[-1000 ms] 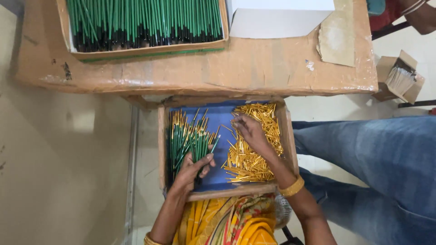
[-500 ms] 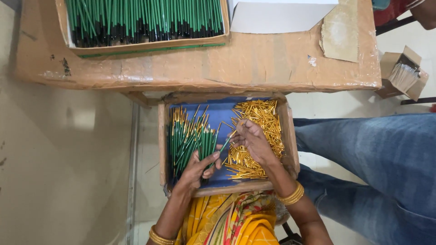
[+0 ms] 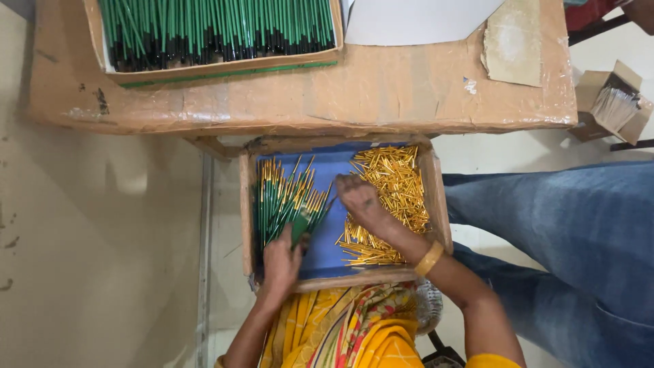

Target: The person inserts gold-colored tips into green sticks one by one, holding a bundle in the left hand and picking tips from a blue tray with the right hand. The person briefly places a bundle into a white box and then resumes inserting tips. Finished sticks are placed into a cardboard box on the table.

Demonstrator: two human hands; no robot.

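Green sticks (image 3: 286, 201) with gold tips at nine o'clock, gold caps (image 3: 392, 184) at three, blue-lined tray (image 3: 334, 255), brown cardboard worktop (image 3: 381, 95), yellow patterned garment (image 3: 354, 330)

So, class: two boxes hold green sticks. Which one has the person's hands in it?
The small blue-lined box on the lap, where the left hand and right hand work. The big box sits untouched on the table.

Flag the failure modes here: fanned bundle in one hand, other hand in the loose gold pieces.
1. The left hand grips the green sticks only at their lower ends; the fan could splay and spill across the blue tray.
2. The right hand rests on the heap of gold pieces by the tray's right wall; a sweep might flick some over it.
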